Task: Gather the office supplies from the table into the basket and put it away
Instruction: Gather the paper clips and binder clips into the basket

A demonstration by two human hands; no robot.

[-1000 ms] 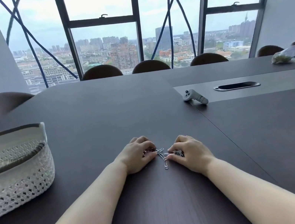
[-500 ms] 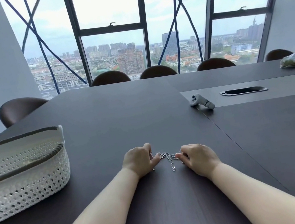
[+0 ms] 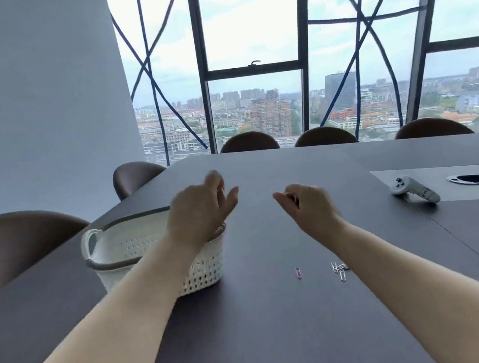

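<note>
Head view: both hands have lifted off the table (image 3: 274,340) since a second ago. Left hand (image 3: 201,209) fingers loosely spread above basket (image 3: 135,246) rim. Right hand (image 3: 309,207) fingers curled, contents unclear. Pink clip (image 3: 298,272) and silver clips (image 3: 340,269) remain well short of those fingers, so likely another pass.

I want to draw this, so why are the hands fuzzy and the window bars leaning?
Head view: the left hand and right hand are blurred, the left more. Head view: the wide lens tilts the window bars outward. Head view: daylight whitens the sky, yet the paper clips look fairly sharp.
</note>
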